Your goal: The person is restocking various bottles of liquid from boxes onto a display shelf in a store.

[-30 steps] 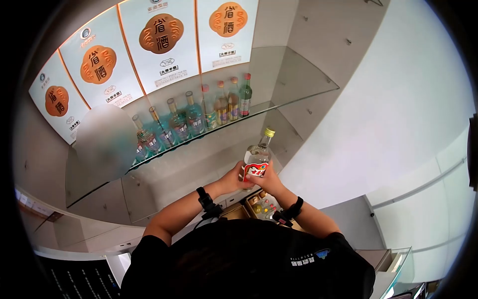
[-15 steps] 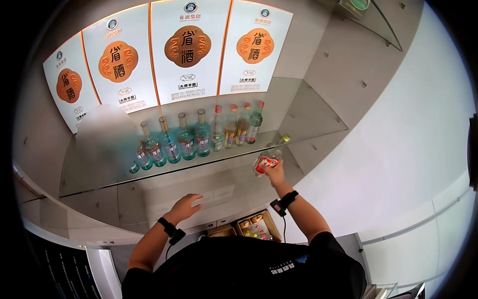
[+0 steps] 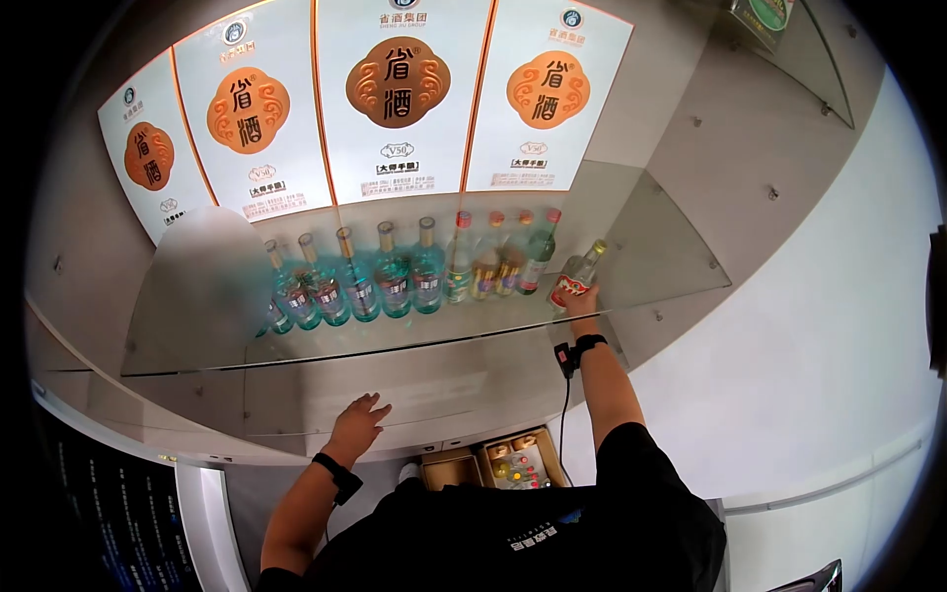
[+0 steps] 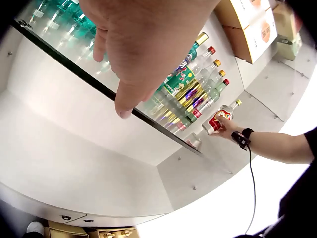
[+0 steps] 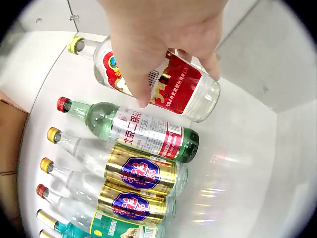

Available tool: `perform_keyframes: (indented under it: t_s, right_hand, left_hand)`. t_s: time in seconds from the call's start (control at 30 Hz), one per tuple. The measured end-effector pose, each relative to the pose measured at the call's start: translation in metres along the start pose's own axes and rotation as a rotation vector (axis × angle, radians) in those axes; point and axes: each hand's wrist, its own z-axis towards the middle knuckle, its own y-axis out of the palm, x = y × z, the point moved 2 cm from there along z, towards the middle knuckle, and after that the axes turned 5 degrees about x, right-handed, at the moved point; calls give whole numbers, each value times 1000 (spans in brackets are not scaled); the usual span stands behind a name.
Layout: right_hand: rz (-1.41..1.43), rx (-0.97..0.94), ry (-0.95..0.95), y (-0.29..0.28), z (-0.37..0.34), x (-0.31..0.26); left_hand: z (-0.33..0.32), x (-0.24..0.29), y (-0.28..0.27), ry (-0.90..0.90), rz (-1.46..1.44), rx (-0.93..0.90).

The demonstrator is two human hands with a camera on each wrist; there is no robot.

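My right hand (image 3: 584,302) grips a clear bottle (image 3: 572,282) with a yellow cap and red-and-white label, above the glass shelf at the right end of the bottle row. In the right wrist view the thumb and fingers of the right hand (image 5: 166,44) wrap round the clear bottle (image 5: 184,87), beside a green bottle (image 5: 143,130) with a red cap. Whether its base touches the shelf, I cannot tell. My left hand (image 3: 357,426) holds nothing, fingers spread, below the front edge of the glass shelf (image 3: 296,361).
Blue-green bottles (image 3: 395,281) and gold-labelled bottles (image 3: 484,266) stand in a row on the shelf. Lit panels (image 3: 398,158) rise behind them. Below are cardboard boxes (image 3: 453,471), one holding several bottles. Another glass shelf (image 3: 824,59) is at the upper right.
The left hand has let go of the bottle and moved away to the left. The right hand has carried the bottle up and right, over to the row's end on the shelf.
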Motion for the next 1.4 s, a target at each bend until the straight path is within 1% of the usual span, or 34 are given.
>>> perform_keyframes:
  t_s: [0.07,0.1,0.13,0.2,0.3,0.37,0.47,0.63,0.7,0.8,0.83,0.9,1.03,1.13,1.2,1.23,1.3,1.33,1.4]
  right_hand:
    - [-44,7,-61,3,5,-3]
    - [-57,6,-18,4,9,3]
    - [-58,2,-17,5,12,7]
    - [122,-40,51,10,15,11]
    - [120,-79,21,13,18,14]
    - [129,-86,17,15,20,20]
    - [131,-93,4,15,12,4]
    - [111,-112,-1,17,11,1]
    - [210,-181,47,18,12,2]
    - [233,-214,44,19,14,5]
    - [234,-211,45,19,15,7]
    - [127,-204,19,20,18,11]
    - [186,-229,14,21,21,16]
    - [149,-196,-11,20,20,15]
    - [-470,-21,-144,16,20,13]
    - [-466,-13,-140,16,23,12]
    - [-318,-109,-128,13,26,6]
    - [-317,-103,-124,13,27,0]
    - [-423,-157,12,12,30,-3]
  left_hand:
    - [-1,0,4,0,13,27]
    - [-1,1,5,-5,12,25]
    - [-2,2,5,0,25,35]
    - [-3,2,6,-1,36,44]
    - [-4,2,4,10,38,55]
    - [-4,5,0,-24,-23,11]
    - [-4,3,2,-27,-21,18]
    - [-2,4,1,-41,-37,13]
    - [-3,3,1,-41,-35,13]
    - [-3,2,2,-26,-46,31]
    - [-3,2,2,-26,-42,31]
    - [-2,2,3,-22,-37,29]
    - [-2,1,6,-22,-28,43]
    - [-3,1,6,-27,-30,41]
    - [-2,1,5,-25,-20,36]
    - [-2,2,5,-26,-24,34]
    - [-2,2,4,-34,-50,40]
    - [-2,3,4,-28,-47,38]
    - [-3,4,3,-37,-41,40]
